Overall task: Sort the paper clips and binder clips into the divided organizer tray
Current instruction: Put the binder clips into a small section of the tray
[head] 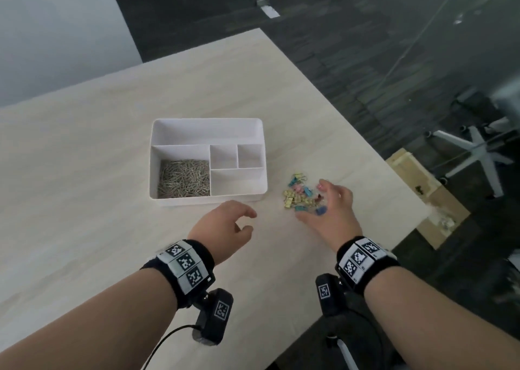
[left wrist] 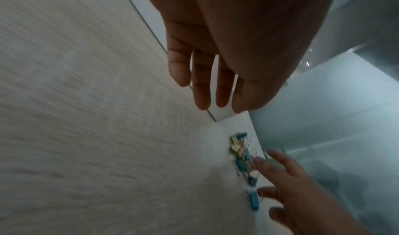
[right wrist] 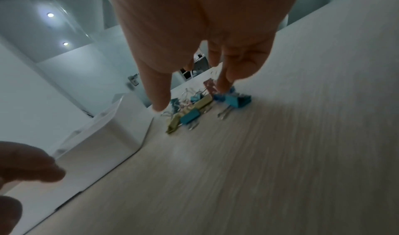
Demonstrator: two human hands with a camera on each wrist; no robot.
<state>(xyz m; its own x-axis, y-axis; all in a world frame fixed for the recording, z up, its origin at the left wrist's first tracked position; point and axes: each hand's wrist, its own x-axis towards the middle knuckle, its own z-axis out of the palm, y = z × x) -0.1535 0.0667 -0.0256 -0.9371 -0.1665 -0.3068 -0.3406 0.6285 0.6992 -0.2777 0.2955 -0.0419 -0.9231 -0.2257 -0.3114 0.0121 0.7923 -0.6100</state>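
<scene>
A white divided organizer tray (head: 207, 121) sits mid-table. A heap of silver paper clips (head: 184, 178) lies in its near-left compartment. To the right of the tray, colourful binder clips (head: 295, 195) lie in a loose pile on the table. My right hand (head: 315, 200) is spread over that pile, thumb and fingers apart. In the right wrist view its fingertips (right wrist: 224, 85) touch a blue binder clip (right wrist: 236, 100). My left hand (head: 249, 221) hovers just in front of the tray's near-right corner, fingers loosely curled and holding nothing.
The light wooden table (head: 84, 172) ends close to the right of the binder clips. Beyond that edge, a cardboard box (head: 430, 200) and a white chair base (head: 478, 150) stand on the dark floor. A cable (head: 168, 338) hangs from my left wrist camera.
</scene>
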